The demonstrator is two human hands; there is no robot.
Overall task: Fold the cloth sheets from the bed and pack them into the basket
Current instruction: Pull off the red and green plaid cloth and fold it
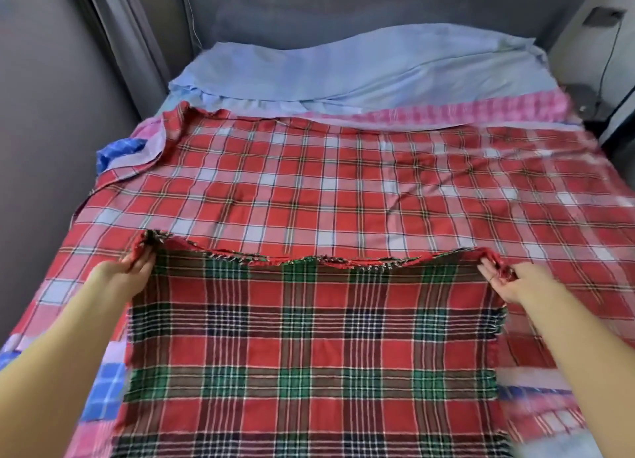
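Red-green plaid cloth (309,347) is lying flat on the bed (343,182), right in front of me, on top of a bigger red-white check sheet (309,189). I'm pinching its far fringed edge at both corners: left hand (132,268) clamped on the far-left corner, right hand (498,278) clamped on the far-right corner. Both grips are sitting level, about equally far out, with the cloth body stretching back from them toward me. That held edge is running left-right, so I'm judging the next fold goes along the near-far line, edge drawn toward my body. Light blue sheet (360,69) is bunching near the headboard. Basket not in view.
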